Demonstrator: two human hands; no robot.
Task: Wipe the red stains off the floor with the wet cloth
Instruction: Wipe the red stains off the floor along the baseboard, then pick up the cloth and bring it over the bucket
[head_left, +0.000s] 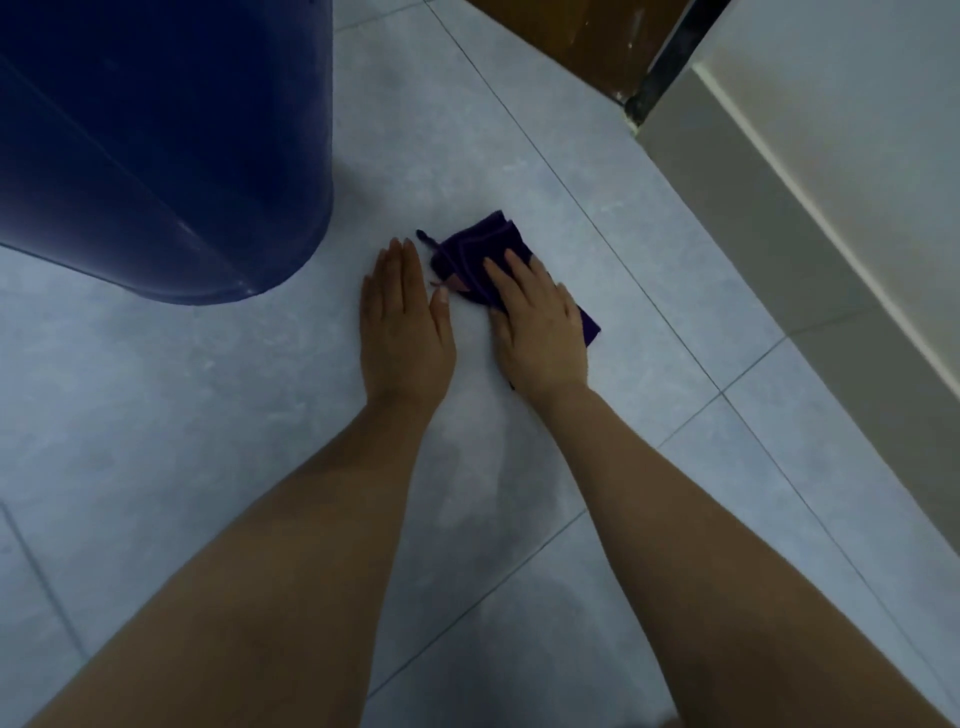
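A dark purple folded cloth (483, 244) lies on the pale blue-grey tiled floor (649, 291). My right hand (535, 322) presses flat on top of it, fingers spread over its near half. A small reddish stain (457, 283) shows on the floor at the cloth's left edge, between my two hands. My left hand (402, 322) rests flat on the bare tile just left of the cloth, fingers together and pointing away, holding nothing. A damp smear (483, 467) runs down the tile between my forearms.
A large dark blue barrel (166, 145) stands on the floor at the upper left, close to my left hand. A cream wall or raised ledge (810, 208) runs diagonally along the right. A brown door (576, 36) is at the top.
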